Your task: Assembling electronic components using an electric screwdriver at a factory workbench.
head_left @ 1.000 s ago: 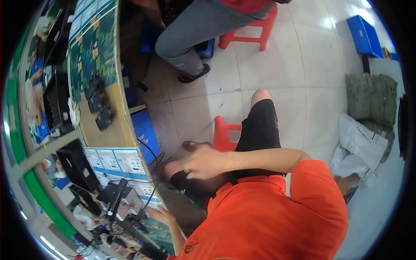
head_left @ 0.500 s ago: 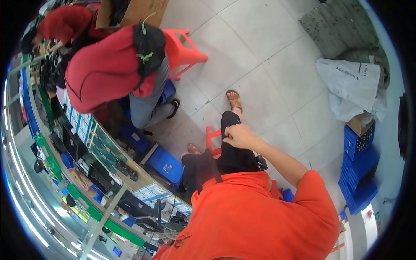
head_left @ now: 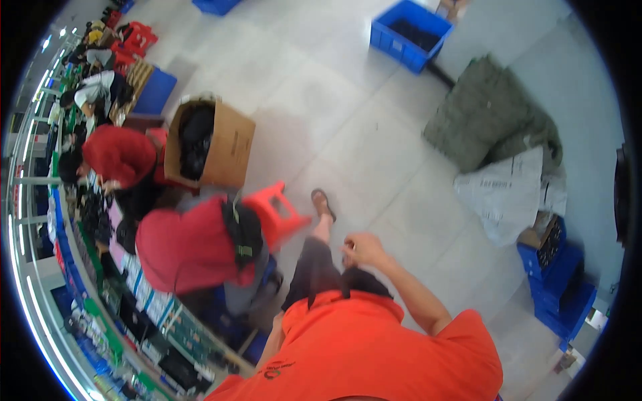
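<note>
The person's right hand (head_left: 362, 250) rests loosely curled at the edge of the dark shorts (head_left: 321, 273), whether it pinches anything cannot be told; the left hand is out of sight. Just left of the hand stands a red stool (head_left: 275, 212) beside a seated co-worker in red (head_left: 184, 247); beyond and to its right, bare tiled floor (head_left: 374, 147) lies open toward a blue crate (head_left: 409, 33).

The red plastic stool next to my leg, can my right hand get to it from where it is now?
Probably yes. The right hand rests on the dark shorts at the thigh, and the red stool stands just beyond it on open floor, with only the leg between them.
</note>
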